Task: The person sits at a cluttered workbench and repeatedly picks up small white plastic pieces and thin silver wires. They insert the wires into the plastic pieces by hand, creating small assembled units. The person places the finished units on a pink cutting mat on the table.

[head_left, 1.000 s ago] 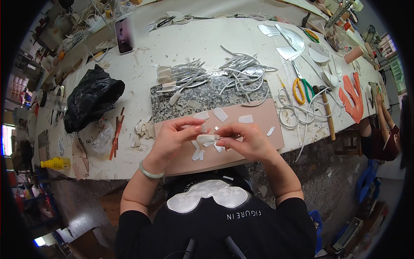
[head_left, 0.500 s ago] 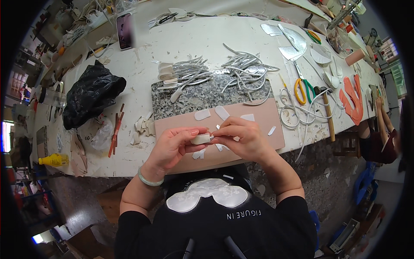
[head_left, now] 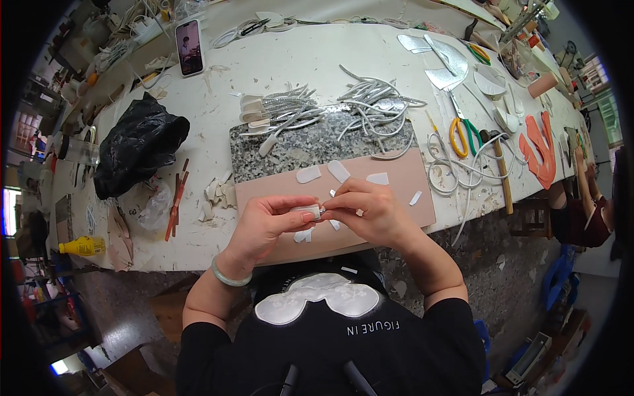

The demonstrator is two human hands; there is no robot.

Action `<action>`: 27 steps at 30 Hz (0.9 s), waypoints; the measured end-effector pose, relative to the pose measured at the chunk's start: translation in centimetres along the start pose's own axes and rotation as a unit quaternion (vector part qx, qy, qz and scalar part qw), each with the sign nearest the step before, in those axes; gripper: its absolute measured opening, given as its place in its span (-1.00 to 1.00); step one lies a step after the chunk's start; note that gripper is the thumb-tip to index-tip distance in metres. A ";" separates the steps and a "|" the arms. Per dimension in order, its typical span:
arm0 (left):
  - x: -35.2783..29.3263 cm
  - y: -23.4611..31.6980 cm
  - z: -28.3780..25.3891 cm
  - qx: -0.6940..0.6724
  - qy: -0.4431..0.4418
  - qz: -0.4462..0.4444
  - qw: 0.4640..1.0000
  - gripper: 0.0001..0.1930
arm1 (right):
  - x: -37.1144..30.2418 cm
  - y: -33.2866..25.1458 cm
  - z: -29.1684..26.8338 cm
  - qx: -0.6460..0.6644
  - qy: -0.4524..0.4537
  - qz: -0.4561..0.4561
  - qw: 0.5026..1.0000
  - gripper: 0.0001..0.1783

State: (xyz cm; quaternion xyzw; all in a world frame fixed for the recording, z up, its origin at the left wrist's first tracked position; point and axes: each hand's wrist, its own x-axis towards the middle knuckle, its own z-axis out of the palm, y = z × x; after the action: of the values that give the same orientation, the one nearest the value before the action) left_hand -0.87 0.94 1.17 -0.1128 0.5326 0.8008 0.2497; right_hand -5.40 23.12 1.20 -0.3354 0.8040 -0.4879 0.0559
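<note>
Both hands are meeting over the near edge of the pinkish-tan board (head_left: pixel 396 191). The left hand (head_left: pixel 267 224), a pale green bangle (head_left: pixel 228 277) on its wrist, is pinching a small whitish piece (head_left: pixel 309 211) between thumb and fingers; the right hand (head_left: pixel 370 211) is closing its fingertips on the same piece from three o'clock. By my reading she is pressing or folding its end, a fitting step, and the next move is calling for a steady, light pinch so the piece is not slipping or creasing.

Just past the hands, at twelve o'clock, more white cut shapes (head_left: pixel 308 174) are lying on the board. Beyond it a speckled granite slab (head_left: pixel 297 146) is carrying silvery strips (head_left: pixel 370 105) in loose heaps. At two o'clock, yellow-handled scissors (head_left: pixel 460 135) and a wooden-handled hammer (head_left: pixel 500 168) are resting among white cords. At ten o'clock a black plastic bag (head_left: pixel 135 148) is slumping on the white worktable (head_left: pixel 317 59), littered with offcuts; a phone (head_left: pixel 189 46) is standing farther off at eleven. At the far right, another person's arm (head_left: pixel 581 191) is showing beside orange cut pieces (head_left: pixel 538 148).
</note>
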 end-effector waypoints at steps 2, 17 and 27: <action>-0.1 0.1 0.3 0.008 0.012 0.012 1.000 -0.69 | 0.0 0.0 0.0 0.000 -0.001 0.000 1.000 -0.83; -1.0 -1.0 -2.6 0.040 0.108 0.102 0.988 -0.71 | 3.0 0.8 1.6 -0.059 -0.056 -0.066 0.995 -0.83; -1.9 0.4 -10.4 0.120 0.218 0.312 0.917 -0.46 | 15.5 5.0 4.7 -0.149 -0.005 -0.201 0.968 -0.93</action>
State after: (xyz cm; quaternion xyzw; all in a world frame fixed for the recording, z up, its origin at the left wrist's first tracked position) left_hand -0.35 -9.16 -1.94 -0.0822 0.6743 0.7234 -0.1232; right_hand -17.74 11.91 -1.63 -0.4969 0.7835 -0.3621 -0.0902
